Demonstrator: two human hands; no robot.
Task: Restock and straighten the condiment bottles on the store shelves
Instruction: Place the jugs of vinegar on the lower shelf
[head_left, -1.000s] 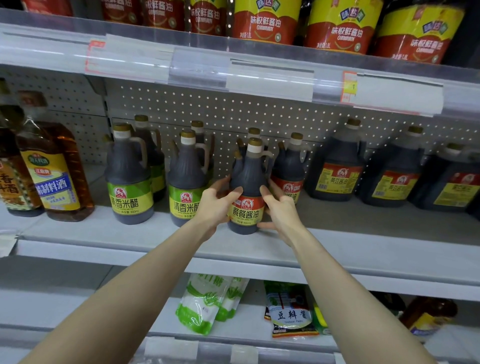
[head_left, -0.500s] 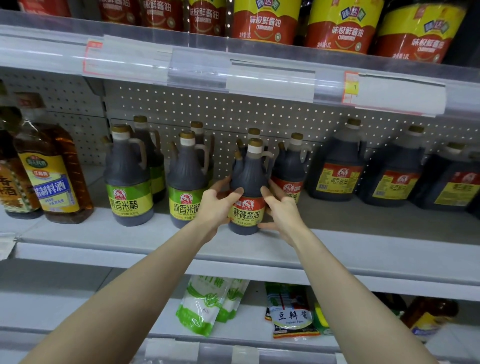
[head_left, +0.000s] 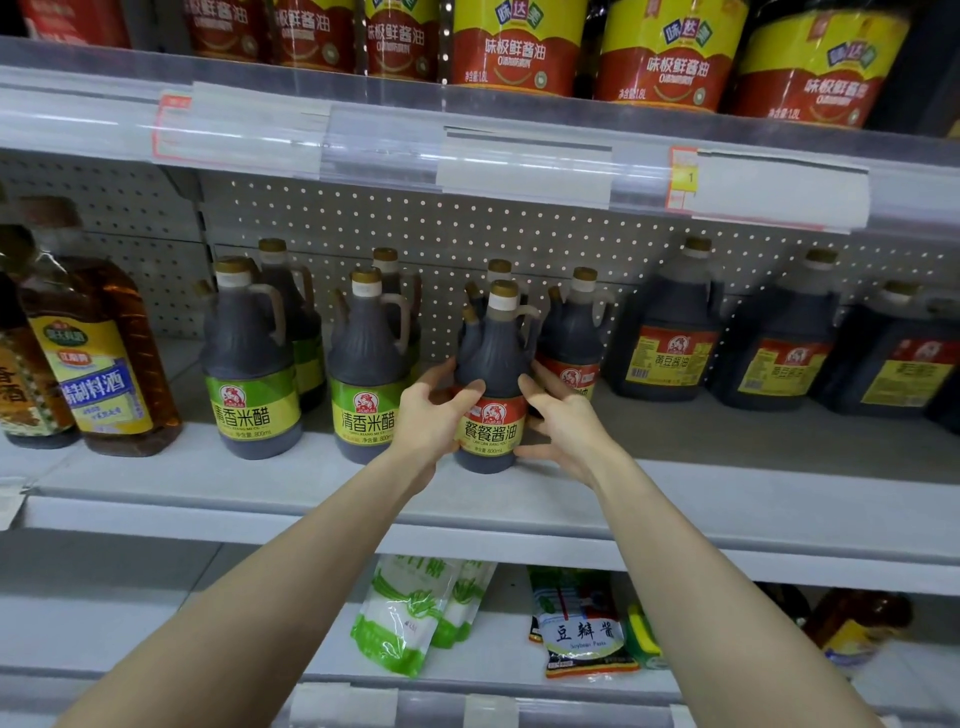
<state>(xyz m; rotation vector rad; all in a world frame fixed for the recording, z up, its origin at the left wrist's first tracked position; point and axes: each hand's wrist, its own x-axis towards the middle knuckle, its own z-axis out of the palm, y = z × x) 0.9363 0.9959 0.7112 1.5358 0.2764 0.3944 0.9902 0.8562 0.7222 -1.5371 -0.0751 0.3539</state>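
Fingers (head_left: 470, 388) of the left hand (head_left: 428, 421) and of the right hand (head_left: 566, 428) curl round the two sides of a dark plastic soy sauce bottle with a red-and-yellow label (head_left: 491, 358), thumbs on its front. The bottle is upright on the grey metal middle shelf (head_left: 753, 488), near the front edge; whether its base touches the shelf I cannot tell.

On its left, a dark vinegar bottle with a green label (head_left: 363, 374) stands just beside it, with the left hand in between. Behind and to its right stands a second red-labelled bottle (head_left: 576, 332), and further right the dark jugs with yellow labels (head_left: 670, 338). A bare strip of shelf runs in front of them. The upper shelf's clear price rail (head_left: 467, 150) hangs well above the cap.

Both forearms reach up and forward, converging on the bottle. Behind is a perforated grey back panel (head_left: 457, 228); green-and-white pouches (head_left: 405, 618) lie on the lower shelf.
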